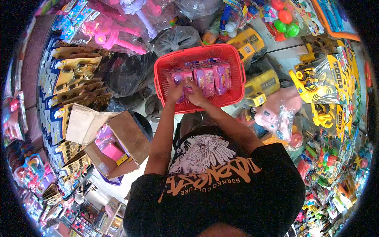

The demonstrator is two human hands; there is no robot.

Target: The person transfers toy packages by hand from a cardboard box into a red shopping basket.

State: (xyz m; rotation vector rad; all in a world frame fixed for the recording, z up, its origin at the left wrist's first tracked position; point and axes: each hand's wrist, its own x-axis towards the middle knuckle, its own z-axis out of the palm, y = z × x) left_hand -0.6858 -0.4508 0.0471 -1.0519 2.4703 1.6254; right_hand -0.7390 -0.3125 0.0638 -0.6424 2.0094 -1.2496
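Note:
A red plastic basket [158, 75] stands in front of me, holding several pink and purple toy packages [222, 77] set side by side. Inside it, my left hand [175, 91] grips the left side of the leftmost pink and purple toy package [185, 76]. My right hand [196, 96] is closed at that package's right side, with the thumb and fingers close together. The fingertips are partly hidden, and the print on the packages is too small to read.
An open cardboard box [132, 136] with pink and purple items stands at my left. Yellow toy vehicles [265, 85] and a pink plastic-wrapped toy [278, 108] lie right of the basket. Black plastic bags [128, 75] sit to its left. Hanging toy packs line both sides.

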